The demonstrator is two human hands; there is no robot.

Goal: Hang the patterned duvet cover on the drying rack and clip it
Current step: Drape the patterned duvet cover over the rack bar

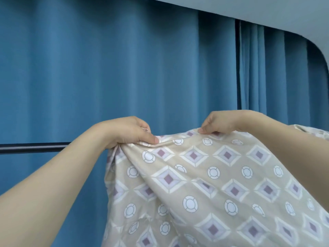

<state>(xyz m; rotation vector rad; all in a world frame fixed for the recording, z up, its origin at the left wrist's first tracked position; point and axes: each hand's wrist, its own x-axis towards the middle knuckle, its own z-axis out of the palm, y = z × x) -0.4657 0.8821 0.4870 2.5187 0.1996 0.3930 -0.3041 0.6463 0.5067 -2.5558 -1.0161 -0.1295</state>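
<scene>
A dark rack bar [33, 147] shows only left of the duvet cover [213, 184]; the rest of it lies hidden under the fabric and the forearm. The left hand [128, 131] pinches the cover's bunched top edge at the bar. To its right, the right hand [226, 122] pinches the same edge. The cover hangs below both grips, cut off by the frame's bottom and right edges.

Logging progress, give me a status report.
Left hand and right hand pinch duvet cover top edge. Cover draped at rack bar. No clips visible. Nothing obstructing.
</scene>
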